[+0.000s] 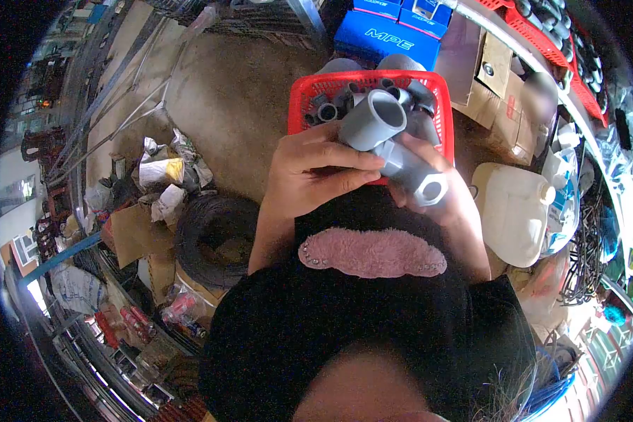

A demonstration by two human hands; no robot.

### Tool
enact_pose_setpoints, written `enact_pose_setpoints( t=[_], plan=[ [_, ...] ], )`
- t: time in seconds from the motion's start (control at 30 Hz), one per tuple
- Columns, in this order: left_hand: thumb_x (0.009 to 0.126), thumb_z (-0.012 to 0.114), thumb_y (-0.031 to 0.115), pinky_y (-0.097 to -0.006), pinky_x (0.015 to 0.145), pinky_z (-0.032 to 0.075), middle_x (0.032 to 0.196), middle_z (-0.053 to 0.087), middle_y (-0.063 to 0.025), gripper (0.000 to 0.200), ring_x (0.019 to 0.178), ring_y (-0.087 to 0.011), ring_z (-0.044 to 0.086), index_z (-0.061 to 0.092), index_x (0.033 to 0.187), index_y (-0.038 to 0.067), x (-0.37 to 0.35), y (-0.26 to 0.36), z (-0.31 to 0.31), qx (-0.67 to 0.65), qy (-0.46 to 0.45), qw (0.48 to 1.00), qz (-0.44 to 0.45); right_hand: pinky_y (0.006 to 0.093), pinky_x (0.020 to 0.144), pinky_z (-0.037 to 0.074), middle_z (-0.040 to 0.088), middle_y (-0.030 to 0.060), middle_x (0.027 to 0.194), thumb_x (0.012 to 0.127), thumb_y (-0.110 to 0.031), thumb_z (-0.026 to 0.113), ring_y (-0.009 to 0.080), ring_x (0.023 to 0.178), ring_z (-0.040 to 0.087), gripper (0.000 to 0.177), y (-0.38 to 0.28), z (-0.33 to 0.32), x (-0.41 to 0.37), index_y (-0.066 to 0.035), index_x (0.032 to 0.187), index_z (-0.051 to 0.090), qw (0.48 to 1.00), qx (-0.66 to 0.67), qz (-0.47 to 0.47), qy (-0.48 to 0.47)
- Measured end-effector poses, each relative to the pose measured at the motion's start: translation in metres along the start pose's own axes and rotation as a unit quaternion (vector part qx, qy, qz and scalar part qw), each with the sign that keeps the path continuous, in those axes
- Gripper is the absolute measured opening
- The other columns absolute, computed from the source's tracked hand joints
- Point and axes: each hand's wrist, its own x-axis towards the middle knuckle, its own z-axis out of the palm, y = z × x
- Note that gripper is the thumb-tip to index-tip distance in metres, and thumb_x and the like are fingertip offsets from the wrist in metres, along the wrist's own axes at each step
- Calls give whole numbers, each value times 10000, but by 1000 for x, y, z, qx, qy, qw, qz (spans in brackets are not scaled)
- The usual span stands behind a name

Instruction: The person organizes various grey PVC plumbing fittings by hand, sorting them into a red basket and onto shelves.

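A wide grey plastic pipe fitting (362, 126) with a round open mouth rests in my left hand (306, 172), whose fingers and thumb close at its lower side. My right hand (454, 193) is wrapped round a second grey pipe fitting (408, 169), which has a hexagonal end facing up toward me. The two fittings overlap in this view, close together over the near rim of a red plastic basket (445, 95). More grey fittings (327, 112) lie in that basket, partly hidden by my hands and the pieces in them.
Blue boxes (387, 42) stand behind the basket, with cardboard boxes (496, 116) to its right. A white jerrycan (510, 211) sits right of me. At left lie a coil of black pipe (214, 239) and crumpled packaging (169, 169). Red baskets (541, 35) of fittings line the upper right.
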Motion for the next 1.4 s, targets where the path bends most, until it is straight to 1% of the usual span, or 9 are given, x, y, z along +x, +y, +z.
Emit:
enact_pose_setpoints(
  t=[0.17,0.3,0.47,0.7,0.87,0.97,1.1,1.2,1.4],
  plan=[
    [789,728,-36,-301,846,523,1053,668,-151,270,971,-210,656,694,1052,14,-7,-4,11,-85,86,990,-69,259,384,427,626,229,649,965,-589,308,219,447,573,677,17,-12,8,-21,1316,424,989,96,-6,-113],
    [836,676,-65,-315,931,504,1126,645,-141,258,1050,-200,622,652,1092,-50,-8,-11,18,-158,169,965,-125,306,566,514,656,224,877,936,-690,128,238,601,608,829,2,10,4,-1,1287,427,982,1,-179,-63],
    [842,664,-74,-312,930,506,1126,644,-153,257,1057,-204,620,650,1097,-48,-6,-7,20,-153,202,951,-174,313,652,501,629,118,924,929,-192,642,153,754,614,449,6,10,1,29,1260,435,908,-237,-324,121],
    [830,668,-85,-330,939,518,1151,627,-167,267,1082,-215,611,650,1092,-38,-8,-15,23,-112,150,980,-61,289,657,513,616,137,967,962,-207,584,182,720,643,381,-1,15,-7,19,1250,479,945,-158,-235,162],
    [825,662,-101,-334,962,508,1149,624,-167,279,1083,-217,610,643,1098,-43,-7,-11,21,-125,165,975,-81,310,737,529,632,168,1008,877,-218,688,223,792,678,498,13,17,-1,-14,1290,498,856,-310,-364,195],
    [822,660,-106,-332,968,505,1136,627,-165,289,1083,-217,610,637,1105,-46,-9,-12,19,-143,177,969,-96,334,787,525,672,135,839,793,-259,778,202,864,689,516,9,15,-5,-10,1202,586,824,-397,-348,205],
    [819,663,-107,-324,959,510,1113,634,-162,284,1074,-216,615,638,1095,-47,-8,-10,17,-130,161,977,-53,328,648,508,657,88,712,844,-349,716,195,659,658,379,7,-2,-3,9,961,680,774,-496,-348,185],
    [814,669,-107,-325,950,516,1103,637,-162,276,1065,-215,621,644,1082,-44,-8,-10,15,-117,140,982,-46,337,564,471,632,82,662,910,-396,624,200,536,604,454,9,1,-8,9,712,670,842,-435,-258,188],
    [811,680,-99,-312,911,522,1088,647,-159,269,1048,-207,628,653,1072,-41,-9,-11,12,-103,122,987,-34,256,319,331,607,110,589,996,-388,456,161,387,524,380,-4,16,-8,-13,1013,518,959,-187,-146,155]
  ],
)
